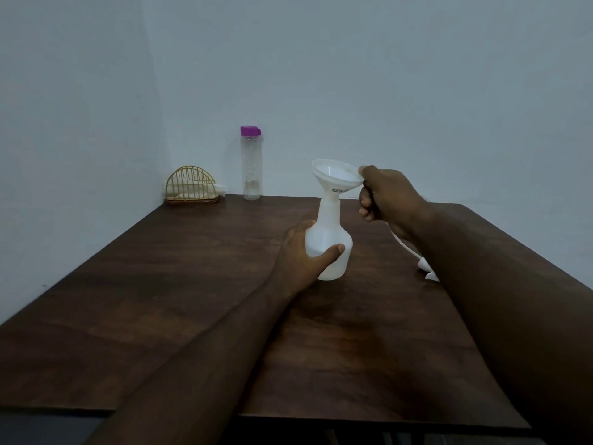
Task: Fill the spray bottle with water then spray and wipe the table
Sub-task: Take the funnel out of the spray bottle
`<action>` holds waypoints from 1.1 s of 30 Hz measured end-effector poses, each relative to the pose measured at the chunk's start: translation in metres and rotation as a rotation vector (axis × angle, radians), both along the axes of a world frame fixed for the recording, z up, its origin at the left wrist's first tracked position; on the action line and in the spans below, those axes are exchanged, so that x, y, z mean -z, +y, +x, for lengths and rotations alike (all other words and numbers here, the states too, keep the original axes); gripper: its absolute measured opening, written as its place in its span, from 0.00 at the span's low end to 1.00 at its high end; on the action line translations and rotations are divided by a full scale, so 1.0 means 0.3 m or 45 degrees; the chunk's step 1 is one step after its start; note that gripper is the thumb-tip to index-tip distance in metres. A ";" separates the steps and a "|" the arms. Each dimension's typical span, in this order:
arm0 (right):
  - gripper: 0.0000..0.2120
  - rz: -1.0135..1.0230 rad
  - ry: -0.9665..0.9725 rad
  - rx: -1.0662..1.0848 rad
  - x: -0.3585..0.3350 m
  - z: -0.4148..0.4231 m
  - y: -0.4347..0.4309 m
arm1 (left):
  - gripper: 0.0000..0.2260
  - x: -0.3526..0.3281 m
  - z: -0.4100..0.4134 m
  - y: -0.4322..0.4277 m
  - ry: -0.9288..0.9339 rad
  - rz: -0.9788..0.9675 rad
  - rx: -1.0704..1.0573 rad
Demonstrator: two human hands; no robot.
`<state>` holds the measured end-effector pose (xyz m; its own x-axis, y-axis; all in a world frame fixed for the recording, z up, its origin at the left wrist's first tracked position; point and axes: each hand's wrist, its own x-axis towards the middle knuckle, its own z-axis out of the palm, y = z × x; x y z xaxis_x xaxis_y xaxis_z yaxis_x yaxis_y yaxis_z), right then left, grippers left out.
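Spray bottle (329, 239), one funnel (337, 176), two hands.

Dark matt wood table (160, 284), translucent plastic spray bottle (330, 232), white plastic funnel (335, 176).

2 bottles (329, 242), 1 funnel (337, 176)

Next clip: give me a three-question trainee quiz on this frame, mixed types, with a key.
1. True or false: the funnel sits in the neck of the spray bottle.
2. Which hand grips the bottle's body: A left hand, B right hand?
3. Fill in: the clear bottle by the wall has a ____ cap.

Key: 1 true; 2 A; 3 purple.
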<state>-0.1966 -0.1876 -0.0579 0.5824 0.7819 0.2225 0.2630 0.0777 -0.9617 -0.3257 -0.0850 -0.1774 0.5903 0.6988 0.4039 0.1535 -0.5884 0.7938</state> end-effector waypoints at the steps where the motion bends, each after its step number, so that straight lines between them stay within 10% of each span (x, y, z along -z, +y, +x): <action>1: 0.12 0.005 0.053 -0.028 -0.008 0.000 0.000 | 0.32 -0.001 -0.001 0.001 0.001 0.001 0.002; 33: 0.15 0.125 0.229 0.063 -0.069 -0.025 0.004 | 0.35 -0.002 -0.009 -0.003 0.037 -0.075 0.011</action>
